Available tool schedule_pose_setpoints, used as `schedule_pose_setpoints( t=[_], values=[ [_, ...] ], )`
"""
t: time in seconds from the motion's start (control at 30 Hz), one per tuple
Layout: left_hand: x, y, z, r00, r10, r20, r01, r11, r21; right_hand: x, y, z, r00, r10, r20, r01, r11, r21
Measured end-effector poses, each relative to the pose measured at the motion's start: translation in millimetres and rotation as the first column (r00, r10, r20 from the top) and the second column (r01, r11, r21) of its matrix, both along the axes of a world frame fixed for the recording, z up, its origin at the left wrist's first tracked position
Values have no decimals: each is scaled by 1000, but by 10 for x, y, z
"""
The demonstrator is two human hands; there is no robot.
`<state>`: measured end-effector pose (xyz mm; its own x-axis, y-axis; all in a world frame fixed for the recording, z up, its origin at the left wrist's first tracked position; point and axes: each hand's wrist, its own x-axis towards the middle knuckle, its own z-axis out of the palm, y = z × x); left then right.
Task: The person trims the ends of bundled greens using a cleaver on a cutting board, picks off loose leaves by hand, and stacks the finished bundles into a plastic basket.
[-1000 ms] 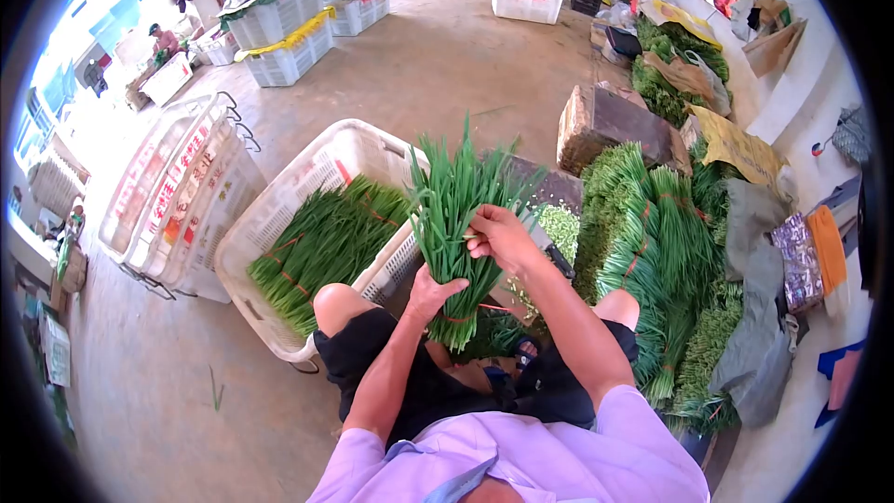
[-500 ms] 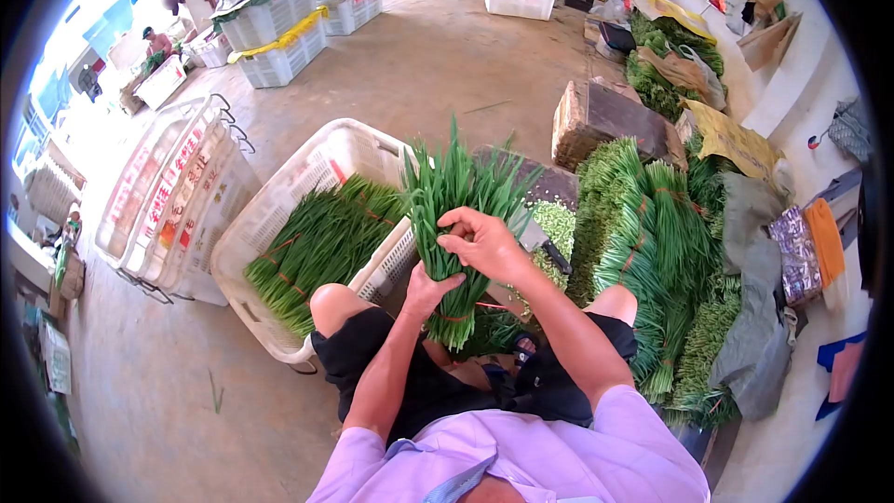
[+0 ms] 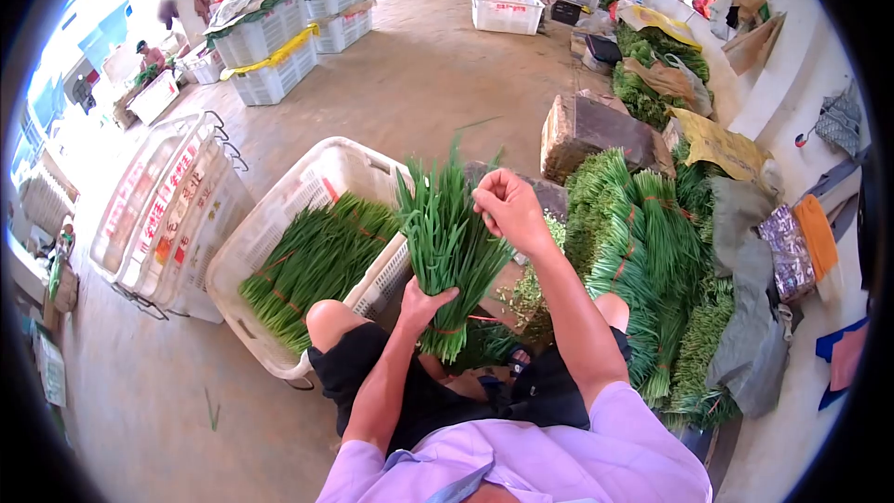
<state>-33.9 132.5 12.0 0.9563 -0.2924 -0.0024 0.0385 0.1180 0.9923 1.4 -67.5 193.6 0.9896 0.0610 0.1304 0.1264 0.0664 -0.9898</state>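
**Left hand clasps a bunch of long, flat green leaves; right hand has come away**

The left hand is wrapped around the lower part of the bunch, just above a thin red band, and holds it upright before the person's knees. The right hand has its thumb and fingertips brought together; whether some small piece is pinched there, I cannot tell. Half a second ago this hand was over the leaves; now it is raised to the right side of their upper part. In my judgement, this means that the left hand alone carries the bunch.

At the left is a white plastic crate with perforated walls, in which tied green bundles are lying. Its near wall and the person's bare left knee stand between the bunch and these bundles. At the right, more long green bundles with red bands are piled beside a crumpled grey sheet. The right forearm partly hides the pale green chopped pieces.
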Motion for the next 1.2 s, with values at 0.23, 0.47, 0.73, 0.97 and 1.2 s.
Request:
schedule_pose_setpoints(
  t=[0.23,0.47,0.73,0.97,1.2],
  values=[
    [14,18,-39,999,31,36,-31,1000,0,199,87,-62,995,-62,-73,47,979,-198],
    [-30,36,59,997,36,69,-42,996,81,204,-85,-51,999,-42,9,38,965,261],
    [-3,-2,-20,997,33,71,-38,997,74,188,141,-72,995,75,-58,-87,967,-241],
    [12,23,-59,996,27,89,-36,995,95,199,-69,-52,989,115,-93,-73,925,373],
    [3,-16,-44,997,-20,72,14,996,85,-176,172,154,979,201,-30,-203,966,-161]
  ],
)
